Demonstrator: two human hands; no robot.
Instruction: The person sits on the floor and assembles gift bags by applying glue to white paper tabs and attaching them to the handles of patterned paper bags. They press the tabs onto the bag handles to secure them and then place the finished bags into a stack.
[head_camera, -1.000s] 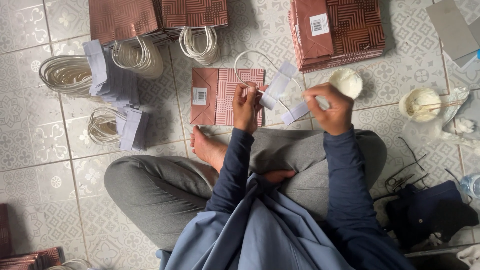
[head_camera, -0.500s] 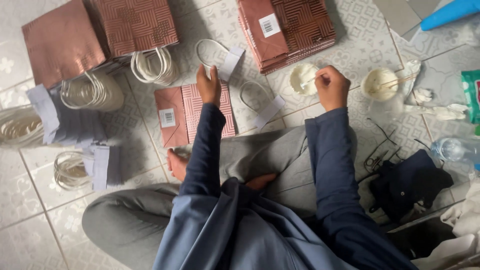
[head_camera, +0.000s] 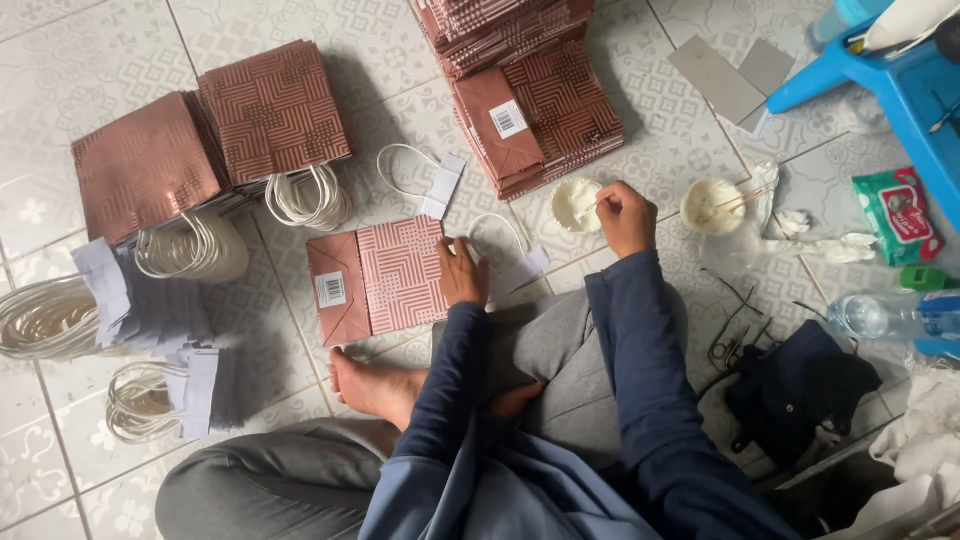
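A flat pink patterned paper bag lies on the tiled floor in front of my crossed legs. My left hand rests flat on its right edge, fingers spread. My right hand pinches a thin stick whose tip is in a small white cup of paste. Two white cord handles with paper strips lie loose: one handle above the bag, another handle between my hands.
Stacks of flat bags lie ahead, and more bags at the left. Bundles of cord handles sit at far left. On the right are a second cup, a blue stool, a water bottle, a green packet and dark cloth.
Both hands held a handle strip a second ago. The strip now lies on the floor, my left hand has come down onto the bag, and my right hand has reached the paste cup.
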